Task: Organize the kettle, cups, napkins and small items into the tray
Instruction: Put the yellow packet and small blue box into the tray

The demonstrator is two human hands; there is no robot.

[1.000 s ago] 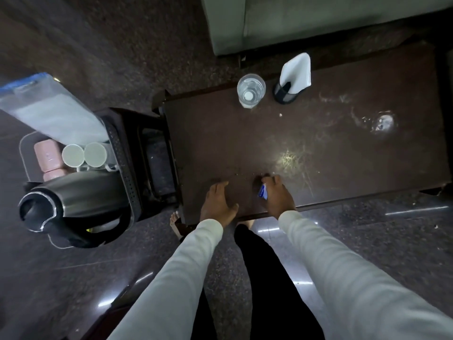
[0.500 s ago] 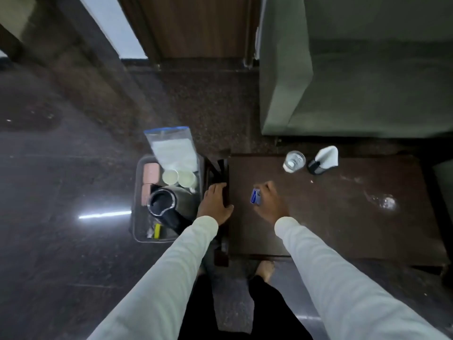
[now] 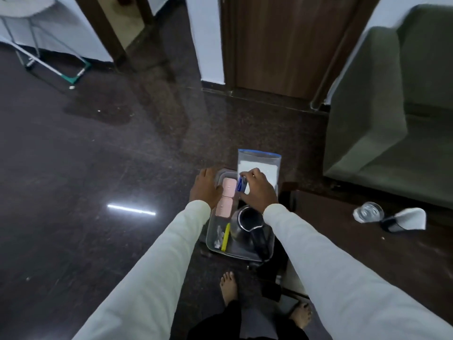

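Hands Over the Tray as a Blue Packet Is Held Above It

Nearest the camera, two bare feet stand on the dark polished floor [image 3: 73, 192], with pale sleeves reaching forward from both sides. Just ahead, a clear tray [image 3: 213, 244] sits on a low dark stand, holding a steel kettle [image 3: 247, 222] with a black handle, a yellow sachet [image 3: 225, 236] beside a few small white items, and two pink boxes [image 3: 226, 197] set end to end. A clear bag with a blue top edge [image 3: 259, 165], white napkins inside, stands upright at the tray's far end. The right hand [image 3: 257, 190] hovers over the tray above the kettle, its fingers [image 3: 247, 174] pinched around a small blue packet [image 3: 241, 185]. The left hand [image 3: 207, 187] rests on the tray's far left corner, fingers curled loosely over the rim, holding nothing that can be seen. To the right, on the dark tabletop [image 3: 367, 253], a clear glass [image 3: 369, 212] lies just beside a black holder with a white napkin [image 3: 404, 219]. Beyond stand a green sofa [image 3: 392, 106] and a wooden door [image 3: 282, 45].
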